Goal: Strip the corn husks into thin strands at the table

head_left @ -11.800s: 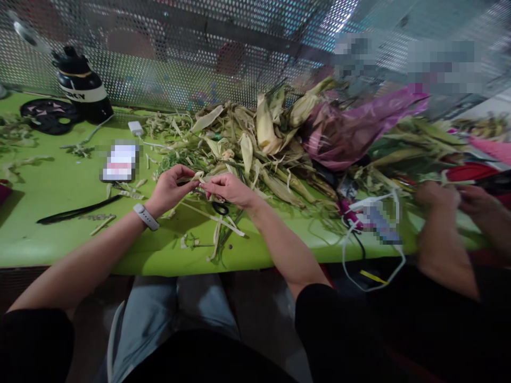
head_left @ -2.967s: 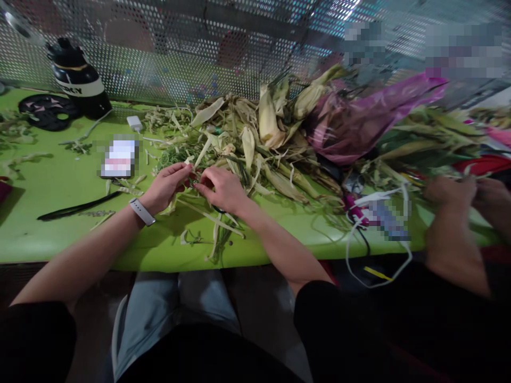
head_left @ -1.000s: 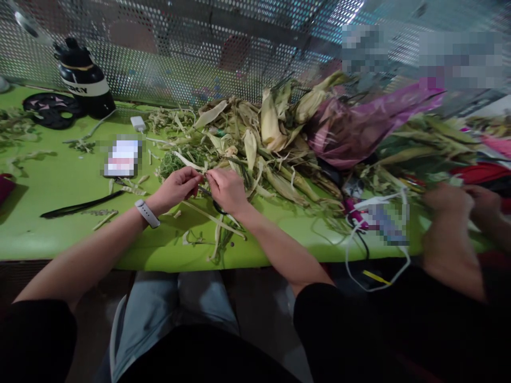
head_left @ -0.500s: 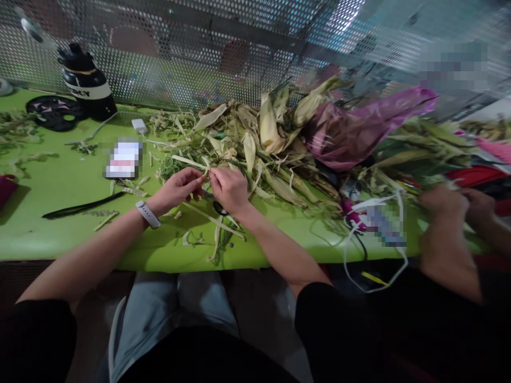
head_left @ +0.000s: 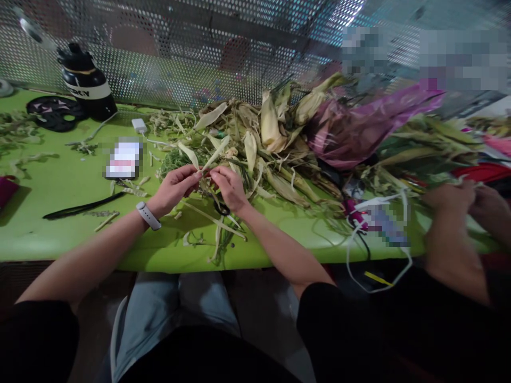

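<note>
Pale corn husk strips (head_left: 216,153) fan upward in a V from between my hands, above the middle of the table. My left hand (head_left: 178,186), with a white watch on its wrist, pinches them near where they cross. On the other side, the closed fingers of my right hand (head_left: 230,188) grip the same husk strips, some of which dangle below. A black ring-shaped handle (head_left: 222,208), perhaps of scissors, lies just beneath my right hand. Behind the hands, a bundle of thin green strands (head_left: 172,159) touches a large heap of dried corn husks (head_left: 250,149).
On the green table (head_left: 159,250) at left lie a phone (head_left: 123,159), a dark thin strip (head_left: 83,206) and a black bottle (head_left: 90,88). A purple plastic bag (head_left: 347,133) sits on the husks. At right are a co-worker's hands (head_left: 451,199) and a white cord loop (head_left: 349,255).
The husk strips have swung from lying leftward to a V pointing up. My hands have shifted slightly, the right one lower. The co-worker's hands have moved a little right.
</note>
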Available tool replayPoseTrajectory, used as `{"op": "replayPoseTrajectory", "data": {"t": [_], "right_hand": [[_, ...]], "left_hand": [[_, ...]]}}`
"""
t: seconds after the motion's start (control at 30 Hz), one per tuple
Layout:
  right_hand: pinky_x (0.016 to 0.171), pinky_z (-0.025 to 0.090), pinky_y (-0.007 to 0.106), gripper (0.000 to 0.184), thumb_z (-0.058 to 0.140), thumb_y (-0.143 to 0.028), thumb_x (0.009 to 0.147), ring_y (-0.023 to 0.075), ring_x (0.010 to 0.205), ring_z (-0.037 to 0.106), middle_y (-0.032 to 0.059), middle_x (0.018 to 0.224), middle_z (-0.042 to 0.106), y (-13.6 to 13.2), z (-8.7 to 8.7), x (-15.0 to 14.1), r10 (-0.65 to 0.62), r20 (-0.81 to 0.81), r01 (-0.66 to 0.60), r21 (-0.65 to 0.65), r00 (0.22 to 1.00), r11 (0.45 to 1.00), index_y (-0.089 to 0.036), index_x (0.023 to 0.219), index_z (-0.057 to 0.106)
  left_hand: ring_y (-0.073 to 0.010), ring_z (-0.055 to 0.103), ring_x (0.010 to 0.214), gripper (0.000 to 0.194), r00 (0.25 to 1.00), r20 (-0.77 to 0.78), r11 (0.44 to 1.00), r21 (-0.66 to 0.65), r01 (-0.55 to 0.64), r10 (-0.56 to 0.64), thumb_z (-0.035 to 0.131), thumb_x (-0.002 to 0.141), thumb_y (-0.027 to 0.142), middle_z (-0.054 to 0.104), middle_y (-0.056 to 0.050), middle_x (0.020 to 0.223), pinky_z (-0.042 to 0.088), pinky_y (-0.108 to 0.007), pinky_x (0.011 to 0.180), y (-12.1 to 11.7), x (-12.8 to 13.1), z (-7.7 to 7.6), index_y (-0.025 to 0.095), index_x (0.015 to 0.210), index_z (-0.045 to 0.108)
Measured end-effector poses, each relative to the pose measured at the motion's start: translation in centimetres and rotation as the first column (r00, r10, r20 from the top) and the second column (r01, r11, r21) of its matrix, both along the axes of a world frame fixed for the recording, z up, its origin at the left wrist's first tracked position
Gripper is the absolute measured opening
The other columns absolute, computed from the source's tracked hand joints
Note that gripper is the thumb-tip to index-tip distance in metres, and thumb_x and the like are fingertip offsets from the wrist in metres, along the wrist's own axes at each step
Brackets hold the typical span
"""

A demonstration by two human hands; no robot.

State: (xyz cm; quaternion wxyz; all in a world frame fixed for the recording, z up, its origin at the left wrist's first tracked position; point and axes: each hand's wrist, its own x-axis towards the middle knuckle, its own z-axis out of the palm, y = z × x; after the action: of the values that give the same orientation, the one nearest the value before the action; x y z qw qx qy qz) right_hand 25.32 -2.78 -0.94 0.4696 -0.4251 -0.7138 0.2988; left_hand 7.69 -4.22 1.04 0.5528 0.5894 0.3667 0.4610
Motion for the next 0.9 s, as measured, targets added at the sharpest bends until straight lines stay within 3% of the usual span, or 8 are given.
{"op": "replayPoseTrajectory", "data": {"t": [0.1, 0.23, 0.4, 0.63, 0.9], "right_hand": [[0.048, 0.035, 0.026, 0.044, 0.046, -0.062, 0.088, 0.0105, 0.05, 0.041, -0.0034, 0.057, 0.043, 0.5, 0.0, 0.0, 0.023, -0.243, -0.089, -0.265, 0.97, 0.96, -0.022, 0.073, 0.053], [0.041, 0.024, 0.024, 0.048, 0.056, -0.069, 0.079, 0.0077, 0.044, 0.033, -0.0053, 0.055, 0.04, 0.9, 0.0, -0.2, 0.028, -0.408, -0.21, -0.41, 0.913, 0.888, -0.021, 0.076, 0.055], [0.042, 0.025, 0.023, 0.041, 0.068, -0.061, 0.074, 0.0066, 0.044, 0.031, -0.0068, 0.056, 0.043, 0.7, 0.2, -0.3, 0.082, -0.468, -0.274, -0.358, 0.88, 0.892, -0.023, 0.086, 0.06], [0.051, 0.037, 0.023, 0.033, 0.071, -0.053, 0.076, 0.0073, 0.053, 0.041, -0.0046, 0.064, 0.051, -0.2, 0.4, -0.3, 0.079, -0.516, -0.218, -0.215, 0.853, 0.952, -0.022, 0.083, 0.064], [0.052, 0.04, 0.023, 0.029, 0.071, -0.049, 0.076, 0.0074, 0.053, 0.047, -0.0049, 0.062, 0.054, 0.6, 0.9, 0.3, 0.074, -0.519, -0.251, -0.279, 0.851, 0.927, -0.021, 0.087, 0.068]], "left_hand": [[-0.0056, 0.035, 0.047, 0.018, 0.999, 0.034, 0.999, -0.025, 0.038, -0.037, 0.063, 0.084, 0.033, 0.047, 0.004, 0.058, 0.025, -0.021, 0.045, -0.2, -0.1, 0.4, 0.015, 0.08, 0.059], [-0.0064, 0.037, 0.048, 0.025, 0.997, 0.019, 0.997, -0.046, 0.07, -0.069, 0.061, 0.084, 0.035, 0.047, 0.003, 0.057, 0.028, -0.021, 0.046, -0.3, -0.1, 0.6, 0.016, 0.069, 0.052], [-0.0054, 0.03, 0.044, 0.038, 0.997, -0.04, 0.996, -0.059, 0.068, -0.071, 0.062, 0.085, 0.049, 0.04, 0.005, 0.051, 0.02, -0.022, 0.043, -0.4, 0.0, 0.4, 0.017, 0.066, 0.051], [-0.0049, 0.029, 0.045, 0.038, 0.976, -0.089, 0.979, -0.055, 0.194, -0.199, 0.063, 0.086, 0.046, 0.04, 0.004, 0.052, 0.018, -0.023, 0.044, -0.2, -0.5, 0.2, 0.016, 0.065, 0.052], [-0.0056, 0.028, 0.048, 0.035, 0.976, -0.108, 0.982, -0.028, 0.185, -0.187, 0.06, 0.087, 0.048, 0.038, 0.005, 0.054, 0.019, -0.023, 0.047, -0.8, -0.2, 0.7, 0.015, 0.074, 0.06]]}}
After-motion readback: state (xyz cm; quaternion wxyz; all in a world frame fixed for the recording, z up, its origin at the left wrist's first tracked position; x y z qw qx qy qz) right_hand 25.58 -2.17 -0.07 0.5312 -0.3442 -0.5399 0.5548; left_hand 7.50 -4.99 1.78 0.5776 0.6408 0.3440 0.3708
